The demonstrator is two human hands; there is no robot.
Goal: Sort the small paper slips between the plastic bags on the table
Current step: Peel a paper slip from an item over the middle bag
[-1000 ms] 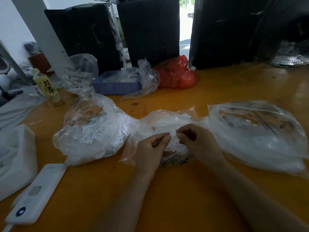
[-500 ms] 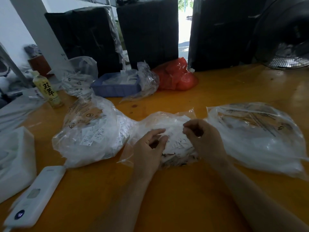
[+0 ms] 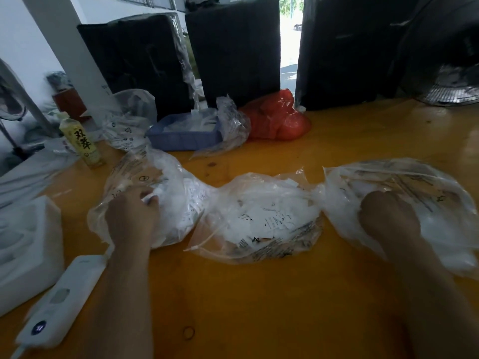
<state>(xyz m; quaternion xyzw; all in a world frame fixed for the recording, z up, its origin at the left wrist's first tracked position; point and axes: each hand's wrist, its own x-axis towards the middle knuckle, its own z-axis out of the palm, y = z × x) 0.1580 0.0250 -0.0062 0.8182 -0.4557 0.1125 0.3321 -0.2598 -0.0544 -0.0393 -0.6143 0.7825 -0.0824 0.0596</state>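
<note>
Three clear plastic bags of small white paper slips lie in a row on the orange table [image 3: 259,307]. My left hand [image 3: 132,216] reaches into the left bag [image 3: 171,182] and pinches a white paper slip [image 3: 149,199] at its fingertips. The middle bag [image 3: 259,216] lies between my hands with its mouth toward me, untouched. My right hand [image 3: 388,216] is over the opening of the right bag [image 3: 404,177], with its fingers curled down and hidden behind the back of the hand.
A white device [image 3: 59,301] and a white box [image 3: 26,242] sit at the near left. Behind the bags stand a yellow bottle [image 3: 80,143], a blue tray [image 3: 181,141], another clear bag [image 3: 124,117] and a red bag [image 3: 280,120]. Black wrapped bundles [image 3: 233,47] and a fan [image 3: 451,94] line the far edge.
Both hands left the middle bag and moved apart: the left hand went to the left bag, the right hand to the right bag.
</note>
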